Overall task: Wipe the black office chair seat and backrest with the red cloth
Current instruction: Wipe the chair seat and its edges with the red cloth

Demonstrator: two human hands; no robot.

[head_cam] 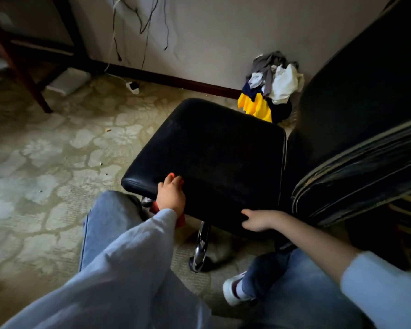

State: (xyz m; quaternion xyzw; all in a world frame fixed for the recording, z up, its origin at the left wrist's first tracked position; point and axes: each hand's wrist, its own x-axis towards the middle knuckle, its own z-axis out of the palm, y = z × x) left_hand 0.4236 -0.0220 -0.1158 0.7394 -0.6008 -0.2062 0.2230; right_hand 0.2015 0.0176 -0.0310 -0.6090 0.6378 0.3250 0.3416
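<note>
Cloth (181, 220), red, bunched in left hand (171, 195) on smooth seat (214, 148); right hand (259, 220) grips edge.

- The office chair seat (211, 157) stands on the carpeted floor (45, 162), with the backrest (365, 115) rising at its right.
- The left hand (171, 195) holds the cloth (181, 220) on the seat's near left edge; the cloth hangs below the wrist.
- The right hand (259, 219) lies at the seat's near edge, towards the right corner.
- The chair column (202, 243) is under the seat; a shoe (235, 290) is on the floor just right of its foot.
- A pile of clothes (271, 89) lies behind the seat, against the wall.
- A plug adapter (133, 87) lies by the wall, behind and left.
</note>
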